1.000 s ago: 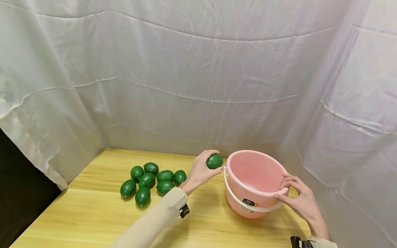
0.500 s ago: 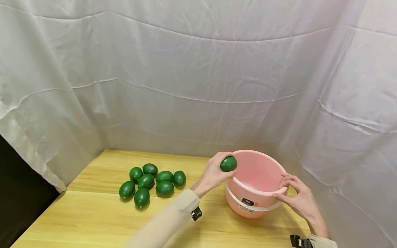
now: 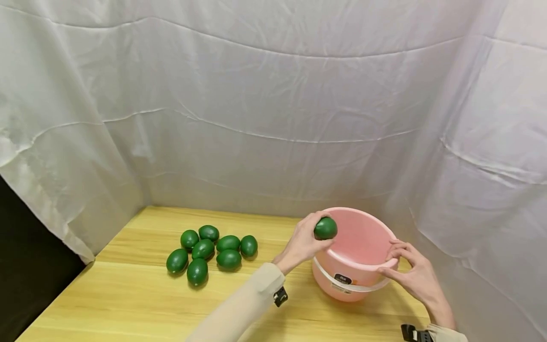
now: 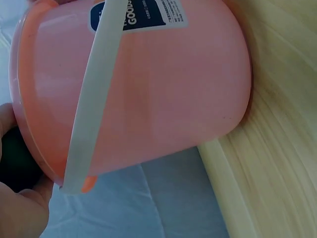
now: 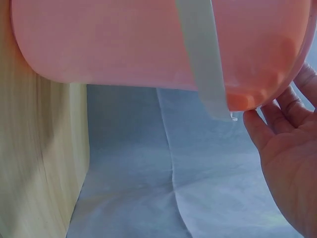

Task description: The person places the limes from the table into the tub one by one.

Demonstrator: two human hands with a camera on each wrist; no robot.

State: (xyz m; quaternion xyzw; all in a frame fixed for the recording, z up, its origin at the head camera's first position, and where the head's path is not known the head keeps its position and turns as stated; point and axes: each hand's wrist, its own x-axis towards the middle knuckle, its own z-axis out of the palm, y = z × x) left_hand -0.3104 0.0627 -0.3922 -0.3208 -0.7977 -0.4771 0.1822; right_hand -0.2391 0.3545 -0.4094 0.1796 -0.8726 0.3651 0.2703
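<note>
Over the left rim of a pink bucket [image 3: 363, 277], my left hand [image 3: 302, 241] grips a glossy dark green avocado [image 3: 325, 228] between thumb and fingers. The left wrist view shows that avocado [image 4: 17, 161] partly, at the bucket's rim. My right hand [image 3: 414, 274] holds the rim on the right side; in the right wrist view its fingers [image 5: 292, 111] reach over the edge. A white handle [image 3: 325, 273] hangs down the bucket's front. What lies on the bucket's bottom is hidden. Several more avocados [image 3: 202, 249] lie grouped on the left of the table.
The light wooden table [image 3: 128, 294] carries everything. White cloth [image 3: 256, 95] hangs behind it and along both sides, close to the right hand. A dark gap [image 3: 30, 266] shows beyond the table's left edge.
My left hand has moved right with the avocado, from beside the bucket to over its left rim. The right hand and the bucket have stayed in place.
</note>
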